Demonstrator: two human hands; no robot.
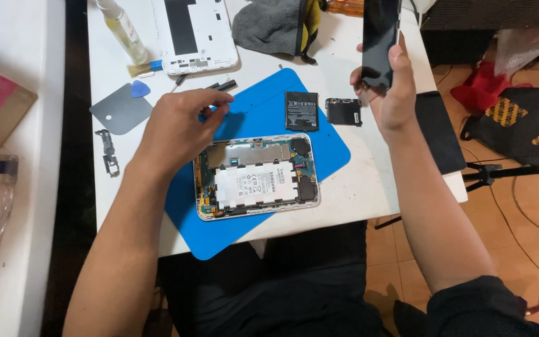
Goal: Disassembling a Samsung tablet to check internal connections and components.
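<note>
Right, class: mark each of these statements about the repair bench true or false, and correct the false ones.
1. The right hand holds a dark phone upright. True.
2. The opened tablet lies on a red mat. False: the mat is blue.
3. The left hand rests on the loose black battery. False: it is apart from it, above the tablet.
4. A white back cover lies at the table's far edge. True.

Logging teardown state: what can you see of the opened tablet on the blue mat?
The opened tablet lies flat, back cover off, on the blue mat. A white frame rims it; a white battery fills the middle, with metal shields and green circuit board around it. The left hand hovers over its upper left corner; contact is unclear. The right hand is away, holding a dark phone.
</note>
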